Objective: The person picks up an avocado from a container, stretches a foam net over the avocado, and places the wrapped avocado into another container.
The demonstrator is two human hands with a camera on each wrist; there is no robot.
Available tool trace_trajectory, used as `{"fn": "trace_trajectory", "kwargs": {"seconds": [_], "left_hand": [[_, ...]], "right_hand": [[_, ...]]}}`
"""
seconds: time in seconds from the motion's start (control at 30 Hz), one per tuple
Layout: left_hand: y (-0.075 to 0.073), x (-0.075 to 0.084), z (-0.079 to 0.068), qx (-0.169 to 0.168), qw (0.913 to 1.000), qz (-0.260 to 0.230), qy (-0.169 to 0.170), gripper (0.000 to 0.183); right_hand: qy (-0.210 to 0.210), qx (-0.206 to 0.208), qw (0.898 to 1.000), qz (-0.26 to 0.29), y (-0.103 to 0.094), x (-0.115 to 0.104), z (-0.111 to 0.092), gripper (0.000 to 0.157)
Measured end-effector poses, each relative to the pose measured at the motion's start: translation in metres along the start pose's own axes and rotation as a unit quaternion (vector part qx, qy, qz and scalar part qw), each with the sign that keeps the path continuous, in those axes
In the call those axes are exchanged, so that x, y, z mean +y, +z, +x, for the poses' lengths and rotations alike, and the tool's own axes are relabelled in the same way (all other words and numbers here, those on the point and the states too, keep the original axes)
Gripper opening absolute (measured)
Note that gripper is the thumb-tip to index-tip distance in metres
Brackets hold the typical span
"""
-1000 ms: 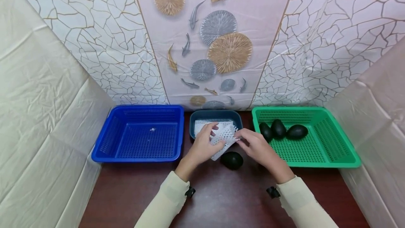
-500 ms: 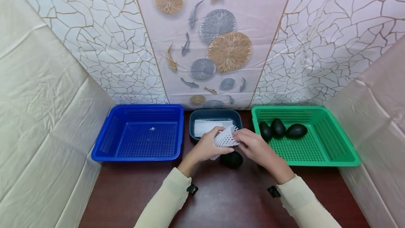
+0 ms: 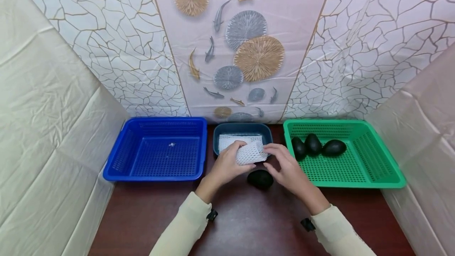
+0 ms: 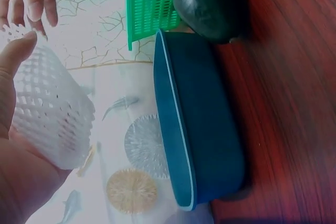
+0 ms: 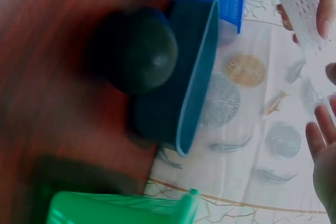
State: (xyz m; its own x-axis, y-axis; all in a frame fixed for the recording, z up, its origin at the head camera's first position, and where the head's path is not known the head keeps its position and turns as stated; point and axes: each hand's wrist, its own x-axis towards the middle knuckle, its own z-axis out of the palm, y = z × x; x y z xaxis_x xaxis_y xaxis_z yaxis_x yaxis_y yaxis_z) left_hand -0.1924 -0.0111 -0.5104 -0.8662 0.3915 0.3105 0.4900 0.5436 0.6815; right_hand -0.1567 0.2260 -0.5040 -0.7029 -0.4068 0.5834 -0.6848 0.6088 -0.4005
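A white foam net sleeve [image 3: 250, 154] is in my left hand [image 3: 226, 165], thumb and fingers curled round it. In the left wrist view the sleeve [image 4: 50, 103] looks like a rounded tube with a frilled end. My right hand [image 3: 289, 171] is at that end, thumb and fingers spread apart; whether a fingertip touches the rim I cannot tell. Below the sleeve, a dark avocado [image 3: 260, 179] lies on the table. Behind the hands stands a small teal tub [image 3: 263, 129] with more white foam netting [image 3: 231, 140] inside, partly hidden by my left hand.
On the left is a blue basket [image 3: 154, 175] with a small white scrap [image 3: 172, 144] in it. A green basket [image 3: 385, 169] at the right holds several dark avocados [image 3: 334, 148]. Patterned cloth [image 3: 249, 102] hangs behind the brown table [image 3: 249, 224].
The sleeve has gone from flattened to a rounder tube in my left hand. My right fingers, earlier pinching its end, have spread apart. The avocado on the table has stayed put.
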Motion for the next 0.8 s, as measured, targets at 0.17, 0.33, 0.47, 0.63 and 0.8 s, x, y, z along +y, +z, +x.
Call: {"fn": "trace_trajectory", "kwargs": {"seconds": [0.17, 0.33, 0.47, 0.63, 0.8], "left_hand": [[-0.006, 0.001, -0.005, 0.031, 0.9984, 0.046, 0.014, 0.070], [-0.010, 0.000, -0.009, 0.057, 0.9958, 0.064, 0.032, 0.070], [-0.011, -0.001, -0.009, 0.071, 0.9943, 0.068, 0.041, 0.070], [-0.012, -0.003, -0.010, 0.080, 0.9935, 0.066, 0.046, 0.070], [-0.011, -0.006, -0.011, 0.086, 0.9928, 0.066, 0.050, 0.071]], "right_hand": [[0.061, 0.029, 0.998, 0.006, 0.011, 0.000, -0.016, 0.060], [0.085, 0.012, 0.996, 0.010, 0.028, 0.004, -0.037, 0.064], [0.099, -0.025, 0.995, 0.001, 0.040, 0.008, -0.050, 0.065], [0.122, -0.065, 0.990, -0.010, 0.052, 0.013, -0.060, 0.068], [0.164, -0.099, 0.981, 0.007, 0.057, 0.016, -0.066, 0.071]]}}
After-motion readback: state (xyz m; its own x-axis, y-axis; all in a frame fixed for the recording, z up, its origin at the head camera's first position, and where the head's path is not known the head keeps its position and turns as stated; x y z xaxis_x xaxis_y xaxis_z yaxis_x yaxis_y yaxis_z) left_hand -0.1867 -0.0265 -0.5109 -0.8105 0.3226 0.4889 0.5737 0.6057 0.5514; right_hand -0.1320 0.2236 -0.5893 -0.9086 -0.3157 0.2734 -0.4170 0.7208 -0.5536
